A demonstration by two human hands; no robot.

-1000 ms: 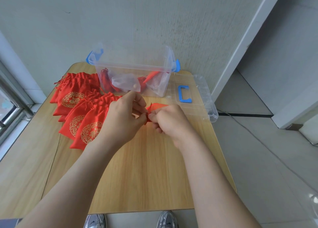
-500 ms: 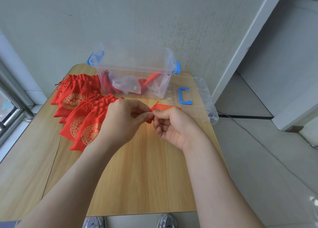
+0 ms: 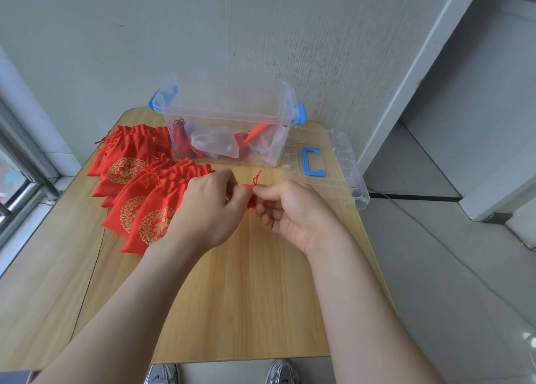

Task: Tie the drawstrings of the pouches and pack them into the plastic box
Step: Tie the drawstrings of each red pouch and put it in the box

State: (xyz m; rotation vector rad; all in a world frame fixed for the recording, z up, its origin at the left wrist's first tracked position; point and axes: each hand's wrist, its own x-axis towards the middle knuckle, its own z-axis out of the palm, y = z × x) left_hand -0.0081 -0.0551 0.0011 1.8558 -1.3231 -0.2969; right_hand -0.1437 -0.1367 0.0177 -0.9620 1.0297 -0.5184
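Drawstrings (image 3: 257, 177) of one red pouch (image 3: 251, 202) were pinched at frame centre between our left hand (image 3: 210, 209) and right hand (image 3: 294, 212), fingers curled; we saw the plastic box (image 3: 229, 117) just above, other pouches (image 3: 136, 163) fanned centre-left.

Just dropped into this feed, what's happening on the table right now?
A person is tying a red pouch: the left hand and right hand both pinch its drawstring over the wooden table. A pile of red pouches waits on the left. The clear plastic box at the back already holds a few packed pouches, its lid lying beside it on the right.
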